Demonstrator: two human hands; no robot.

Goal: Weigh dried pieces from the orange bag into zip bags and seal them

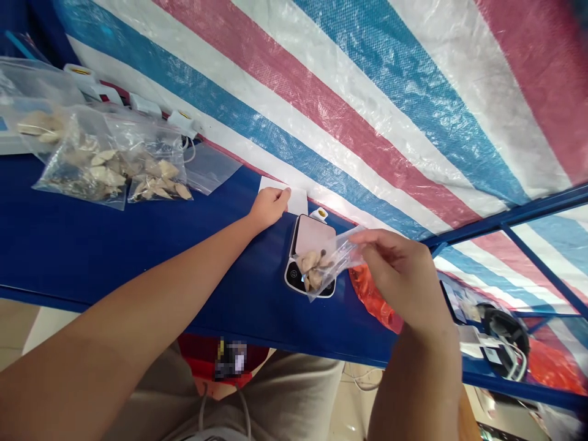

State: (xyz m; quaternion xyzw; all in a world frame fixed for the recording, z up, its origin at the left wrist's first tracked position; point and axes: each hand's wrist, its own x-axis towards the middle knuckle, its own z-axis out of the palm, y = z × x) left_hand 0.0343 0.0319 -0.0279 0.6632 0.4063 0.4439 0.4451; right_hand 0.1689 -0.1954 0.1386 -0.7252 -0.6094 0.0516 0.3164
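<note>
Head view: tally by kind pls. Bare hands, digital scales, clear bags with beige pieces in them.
Bare hands: 2, left hand and right hand
Digital scale: 1
Clear bags with beige pieces: 4, the held bag plus three bags at the left, as far as their overlap shows
Total: 7

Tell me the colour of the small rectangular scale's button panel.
The button panel is black; see head view.
</note>
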